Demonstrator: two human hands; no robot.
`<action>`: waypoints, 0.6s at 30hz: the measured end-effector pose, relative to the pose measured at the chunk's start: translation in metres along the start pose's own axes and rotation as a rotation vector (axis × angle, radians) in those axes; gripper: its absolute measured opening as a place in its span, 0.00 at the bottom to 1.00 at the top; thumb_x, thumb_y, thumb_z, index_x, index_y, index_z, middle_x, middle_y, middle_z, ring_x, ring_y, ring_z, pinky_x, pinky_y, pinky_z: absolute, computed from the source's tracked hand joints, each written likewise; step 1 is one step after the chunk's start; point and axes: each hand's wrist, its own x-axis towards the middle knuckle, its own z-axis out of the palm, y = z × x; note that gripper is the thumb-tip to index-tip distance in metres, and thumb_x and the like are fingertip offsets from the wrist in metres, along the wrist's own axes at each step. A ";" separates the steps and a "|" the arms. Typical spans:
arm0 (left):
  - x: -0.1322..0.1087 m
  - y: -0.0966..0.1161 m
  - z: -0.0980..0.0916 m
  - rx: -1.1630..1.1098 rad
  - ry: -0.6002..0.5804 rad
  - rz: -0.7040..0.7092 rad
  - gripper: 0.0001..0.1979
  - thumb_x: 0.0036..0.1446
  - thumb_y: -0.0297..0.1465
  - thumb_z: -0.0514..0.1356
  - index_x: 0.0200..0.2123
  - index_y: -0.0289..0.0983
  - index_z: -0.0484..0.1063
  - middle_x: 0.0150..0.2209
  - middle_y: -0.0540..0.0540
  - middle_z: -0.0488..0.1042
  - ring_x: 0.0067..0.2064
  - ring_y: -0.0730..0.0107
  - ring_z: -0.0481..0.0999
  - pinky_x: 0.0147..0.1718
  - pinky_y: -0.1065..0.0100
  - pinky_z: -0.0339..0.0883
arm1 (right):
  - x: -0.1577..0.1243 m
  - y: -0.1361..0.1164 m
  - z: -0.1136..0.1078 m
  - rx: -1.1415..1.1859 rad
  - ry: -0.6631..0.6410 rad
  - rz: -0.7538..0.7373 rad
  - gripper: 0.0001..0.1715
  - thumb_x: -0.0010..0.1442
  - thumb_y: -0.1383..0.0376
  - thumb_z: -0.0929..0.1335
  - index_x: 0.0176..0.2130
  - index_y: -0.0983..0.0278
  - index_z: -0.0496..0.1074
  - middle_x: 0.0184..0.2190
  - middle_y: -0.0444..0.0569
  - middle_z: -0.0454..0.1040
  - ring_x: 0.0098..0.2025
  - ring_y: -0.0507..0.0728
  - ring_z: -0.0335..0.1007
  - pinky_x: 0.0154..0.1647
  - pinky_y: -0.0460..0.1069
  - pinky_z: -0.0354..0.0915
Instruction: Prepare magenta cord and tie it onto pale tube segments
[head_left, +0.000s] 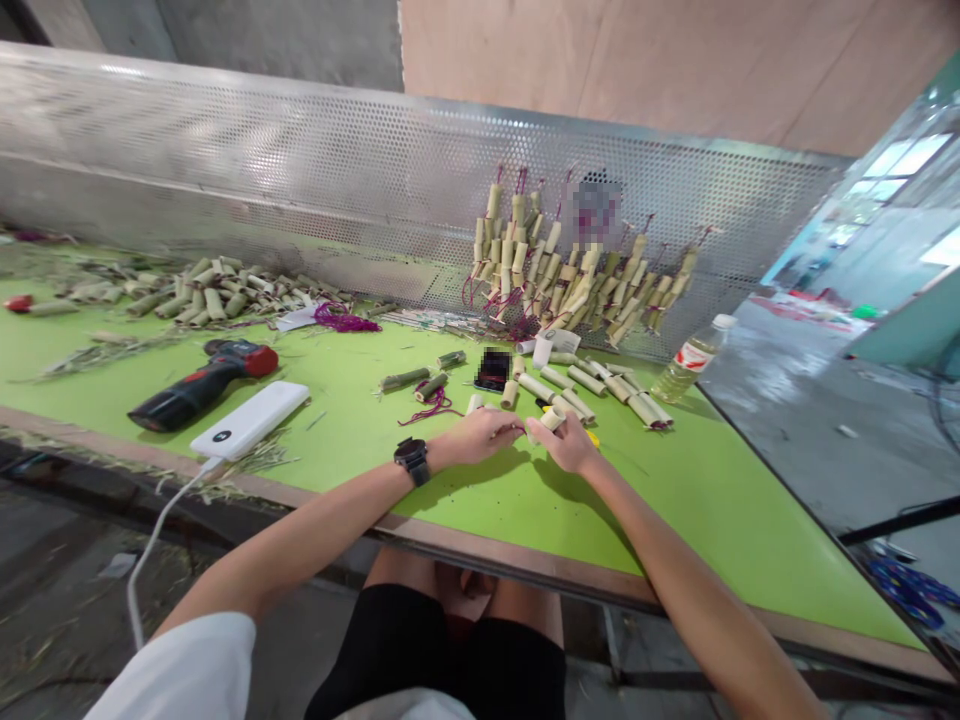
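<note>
My right hand (574, 446) is closed around a short, pale green bamboo tube (553, 418), one cut end turned up. Just left of it, my left hand (486, 436), with a black watch on the wrist, has its fingers pinched on a thin dark red cord (516, 429). The two hands are close together above the green tabletop (480, 500). Right behind them lie several bamboo tubes (577, 403), some strung in rows. A yellow and black item (592, 438) shows partly behind my right hand; its kind is hidden.
Strung bamboo bundles (570, 285) hang on the perforated metal panel (337, 150). A bottle (694, 358) stands at the right edge. To the left lie a cordless drill (202, 385), a cabled white power bank (251, 420), purple cord (346, 318) and a bamboo pile (210, 292).
</note>
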 end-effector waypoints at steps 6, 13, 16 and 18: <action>0.001 0.002 -0.001 0.005 -0.006 -0.007 0.10 0.72 0.28 0.54 0.44 0.35 0.77 0.33 0.47 0.78 0.32 0.70 0.72 0.32 0.69 0.61 | 0.000 0.005 0.001 -0.012 0.030 -0.019 0.34 0.65 0.42 0.67 0.19 0.59 0.60 0.14 0.42 0.56 0.17 0.50 0.48 0.20 0.50 0.43; 0.001 0.000 0.000 0.022 -0.011 -0.012 0.10 0.73 0.29 0.55 0.44 0.36 0.76 0.35 0.46 0.79 0.35 0.69 0.74 0.34 0.69 0.62 | 0.002 0.011 -0.003 -0.174 0.022 -0.083 0.34 0.67 0.46 0.64 0.17 0.58 0.54 0.13 0.41 0.55 0.17 0.50 0.48 0.21 0.50 0.43; 0.000 -0.002 0.001 0.027 0.002 -0.004 0.11 0.73 0.30 0.54 0.43 0.36 0.77 0.35 0.46 0.79 0.35 0.68 0.74 0.35 0.68 0.63 | 0.004 0.015 -0.004 -0.220 0.003 -0.107 0.34 0.66 0.45 0.64 0.17 0.58 0.54 0.13 0.42 0.56 0.17 0.50 0.48 0.21 0.50 0.43; 0.000 -0.002 0.001 0.023 0.004 0.001 0.11 0.73 0.30 0.54 0.44 0.36 0.77 0.35 0.45 0.79 0.36 0.67 0.74 0.36 0.68 0.63 | 0.006 0.016 -0.004 -0.236 -0.032 -0.099 0.34 0.65 0.45 0.65 0.16 0.58 0.55 0.13 0.42 0.56 0.16 0.50 0.48 0.20 0.50 0.43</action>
